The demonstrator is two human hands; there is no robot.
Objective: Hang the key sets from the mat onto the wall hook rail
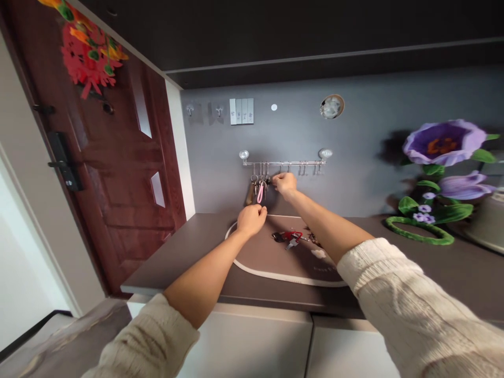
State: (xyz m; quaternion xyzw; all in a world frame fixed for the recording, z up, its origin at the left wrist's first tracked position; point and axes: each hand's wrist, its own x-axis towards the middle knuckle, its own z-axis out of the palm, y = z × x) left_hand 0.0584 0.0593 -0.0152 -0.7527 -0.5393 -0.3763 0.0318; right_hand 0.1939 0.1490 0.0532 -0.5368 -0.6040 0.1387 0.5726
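On the back wall a clear hook rail [285, 163] carries several keys [255, 186] on rings at its left end, along with a pink strap [260, 193] and a brown tag [250, 194]. My right hand [285, 185] is closed just under the rail, its fingertips pinching a dark part of the keys beside the pink strap. Lower and to the left, my left hand [252, 218] has its fingers curled just below the strap; what they hold, if anything, is hidden. More keys with a red strap [291, 237] lie on the brown mat [271, 265] between my forearms.
Purple artificial flowers [444, 144] in a green ring base stand at the right of the counter [173, 262], near a pale lampshade-like object [488, 223]. A dark shelf [315, 31] overhangs the counter. To the left is a red-brown door [118, 189].
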